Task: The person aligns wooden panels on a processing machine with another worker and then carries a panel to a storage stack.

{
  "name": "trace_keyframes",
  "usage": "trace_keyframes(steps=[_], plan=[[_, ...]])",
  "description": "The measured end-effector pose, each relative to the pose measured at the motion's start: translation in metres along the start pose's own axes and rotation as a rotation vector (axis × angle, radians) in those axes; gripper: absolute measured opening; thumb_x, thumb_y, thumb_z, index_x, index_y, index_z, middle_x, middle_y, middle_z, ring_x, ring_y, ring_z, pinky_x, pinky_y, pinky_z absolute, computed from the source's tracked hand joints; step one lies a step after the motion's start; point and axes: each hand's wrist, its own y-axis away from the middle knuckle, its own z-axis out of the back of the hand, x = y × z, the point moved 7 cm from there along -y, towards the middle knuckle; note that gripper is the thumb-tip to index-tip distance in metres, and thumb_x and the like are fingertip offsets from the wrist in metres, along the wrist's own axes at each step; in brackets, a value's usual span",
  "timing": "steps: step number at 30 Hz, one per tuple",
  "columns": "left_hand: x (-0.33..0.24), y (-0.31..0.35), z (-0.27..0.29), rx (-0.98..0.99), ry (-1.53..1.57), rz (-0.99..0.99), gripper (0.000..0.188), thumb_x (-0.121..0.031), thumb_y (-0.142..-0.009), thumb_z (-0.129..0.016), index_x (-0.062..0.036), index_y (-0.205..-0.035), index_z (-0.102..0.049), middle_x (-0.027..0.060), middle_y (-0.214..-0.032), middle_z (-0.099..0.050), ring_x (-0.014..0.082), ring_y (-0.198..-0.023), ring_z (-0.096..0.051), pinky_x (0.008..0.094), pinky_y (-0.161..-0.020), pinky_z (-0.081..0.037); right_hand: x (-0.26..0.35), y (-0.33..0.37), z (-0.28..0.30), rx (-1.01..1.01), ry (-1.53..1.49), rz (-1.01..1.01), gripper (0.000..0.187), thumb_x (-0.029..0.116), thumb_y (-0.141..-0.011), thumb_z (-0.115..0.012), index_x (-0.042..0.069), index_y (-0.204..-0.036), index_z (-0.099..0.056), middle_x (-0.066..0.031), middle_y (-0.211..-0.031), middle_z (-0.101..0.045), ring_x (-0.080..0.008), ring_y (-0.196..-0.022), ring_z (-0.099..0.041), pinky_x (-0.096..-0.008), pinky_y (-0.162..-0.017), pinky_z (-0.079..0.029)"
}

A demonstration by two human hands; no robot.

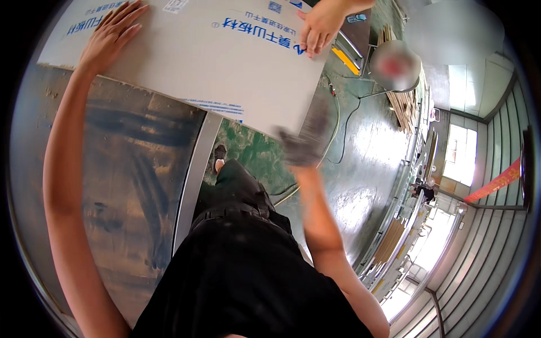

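From where I stand, a big white panel with blue print lies across the far part of the dark, smeared desk, one corner jutting past the metal rim above the green floor. The worker's left hand rests flat on the panel near its left end, fingers straight and slightly apart, gripping nothing, while a co-worker's hand rests at its right edge. The gloved right hand blurs beside the jutting corner, and I can't tell whether its fingers hold anything.
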Motion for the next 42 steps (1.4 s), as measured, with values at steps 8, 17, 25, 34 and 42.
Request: trace_keyframes(steps=[8,17,25,34,42], plan=[[-0.016,-0.014,0.001,0.109,-0.022,0.043,0.052,-0.040,-0.107,-0.038,-0.0205,-0.155,-0.041,0.0024,-0.162,-0.035,0.0227,-0.152,-0.026,0.0384,-0.125,-0.019,0.046,-0.044,-0.015,0.100,-0.288,0.307,0.095,0.062,-0.083,-0.068,-0.001,-0.149,-0.042,-0.0227,-0.153,-0.041,-0.0402,-0.146,-0.033,-0.0512,-0.122,-0.021],[-0.147,-0.062,-0.029,0.441,0.280,0.359,0.083,-0.060,-0.100,-0.037,-0.0082,-0.162,-0.018,0.0127,-0.169,-0.011,0.0244,-0.157,-0.004,0.0429,-0.127,0.004,-0.053,-0.174,0.044,0.145,-0.423,0.228,0.099,0.059,-0.090,-0.063,0.001,-0.159,-0.022,-0.0203,-0.164,-0.025,-0.0362,-0.152,-0.023,-0.0435,-0.124,-0.017],[-0.333,-0.063,-0.018,0.155,0.615,0.120,0.081,-0.049,-0.096,-0.051,-0.0007,-0.157,-0.026,0.0177,-0.166,-0.021,0.0275,-0.154,-0.018,0.0446,-0.127,-0.011,0.239,-0.183,-0.061,0.762,-0.051,2.134,0.060,0.050,-0.094,-0.056,0.007,-0.136,-0.059,-0.0085,-0.141,-0.059,-0.0295,-0.139,-0.047,-0.0432,-0.124,-0.027],[-0.322,-0.057,-0.017,0.193,0.405,0.072,0.076,-0.048,-0.102,-0.038,0.0025,-0.157,-0.024,0.0132,-0.168,-0.017,0.0251,-0.156,-0.011,0.0445,-0.128,-0.005,0.557,-0.302,-0.146,-0.211,0.679,2.071,0.071,0.056,-0.096,-0.050,0.016,-0.154,-0.040,-0.0075,-0.165,-0.030,-0.0256,-0.155,-0.020,-0.0455,-0.127,-0.006],[-0.322,-0.061,-0.021,0.171,0.376,0.062,0.067,-0.030,-0.100,-0.035,0.0068,-0.155,-0.026,0.0177,-0.166,-0.021,0.0319,-0.155,-0.015,0.0466,-0.127,-0.009,0.606,-0.339,-0.119,-0.028,0.122,1.835,0.088,0.066,-0.096,-0.040,0.010,-0.160,-0.020,-0.0137,-0.167,-0.017,-0.0286,-0.156,-0.012,-0.0456,-0.127,-0.006]])
